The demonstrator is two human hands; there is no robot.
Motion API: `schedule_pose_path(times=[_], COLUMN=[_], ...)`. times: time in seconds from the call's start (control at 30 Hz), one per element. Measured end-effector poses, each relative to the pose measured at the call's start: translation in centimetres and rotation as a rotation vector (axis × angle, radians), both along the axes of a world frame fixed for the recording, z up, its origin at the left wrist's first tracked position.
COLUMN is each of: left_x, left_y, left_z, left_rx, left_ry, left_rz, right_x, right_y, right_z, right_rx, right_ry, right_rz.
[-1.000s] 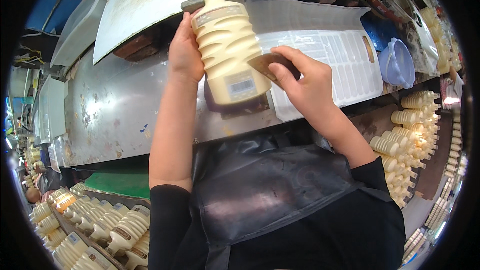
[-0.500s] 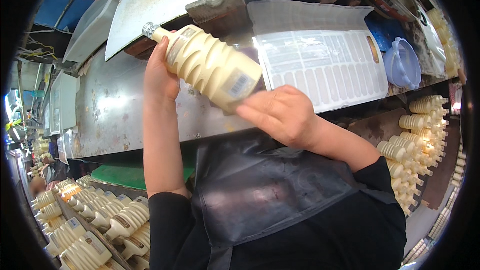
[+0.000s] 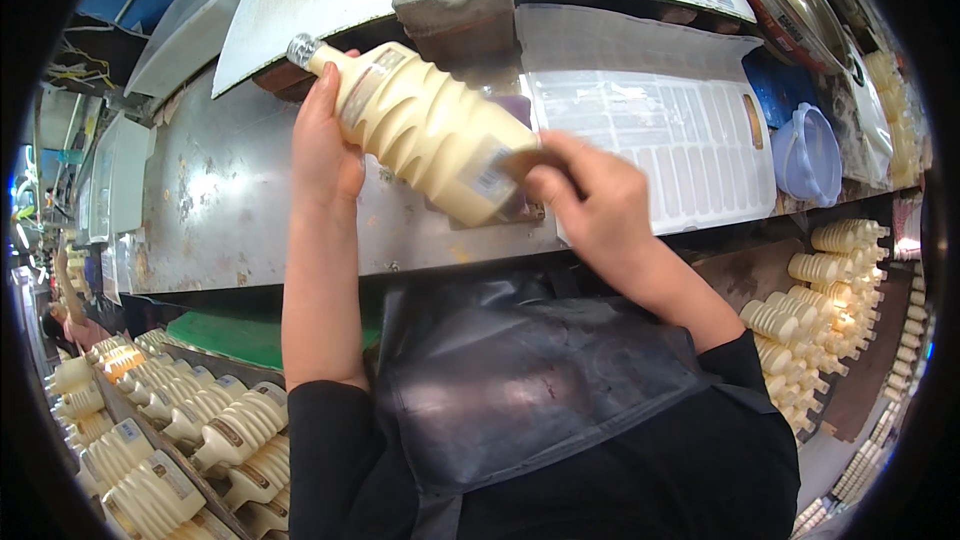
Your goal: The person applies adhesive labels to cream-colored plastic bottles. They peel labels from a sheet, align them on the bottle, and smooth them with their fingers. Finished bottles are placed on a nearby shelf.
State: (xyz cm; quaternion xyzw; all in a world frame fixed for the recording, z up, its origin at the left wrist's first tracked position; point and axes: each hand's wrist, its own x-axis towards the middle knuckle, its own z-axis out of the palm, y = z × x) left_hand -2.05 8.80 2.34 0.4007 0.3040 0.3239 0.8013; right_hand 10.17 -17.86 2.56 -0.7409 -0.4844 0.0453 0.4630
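A cream bottle with deep curved ridges lies tilted over the metal table, its silver threaded neck toward the upper left. My left hand is closed round the bottle just below the neck. A pale label with a barcode sits on the side near the base. In my right hand, the fingers are closed on a small flat brown piece, which is at the label. Motion blurs its outline, and its far part is hidden by the fingers.
A white label backing sheet lies at the right of the metal table, beside a pale blue plastic basket. A stone block stands behind the bottle. Racks of similar bottles are at lower left; more bottles stack up at right.
My right hand has moved up and right from the bottle's base, and the brown piece now shows at the label. My left hand still holds the bottle at nearly the same tilt.
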Motion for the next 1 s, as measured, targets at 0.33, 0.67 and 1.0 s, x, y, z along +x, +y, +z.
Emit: schedule_pose_path(times=[0.33, 0.67, 1.0], left_x=[7.0, 4.6, -0.2], left_y=[-0.4, -3.5, -10.9], left_z=[2.1, 0.8, -5.4], left_rx=[0.393, 0.590, 0.939], left_ry=[0.138, 0.185, 0.293], left_rz=[0.015, -0.162, 0.032], right_x=[4.8, 1.9, 1.7], right_y=[0.5, 2.6, 2.5], right_z=[-1.1, -1.7, -1.3], right_rx=[0.027, -0.217, -0.138], right_ry=[0.922, 0.706, 0.706], right_rz=[-0.036, -0.061, -0.089])
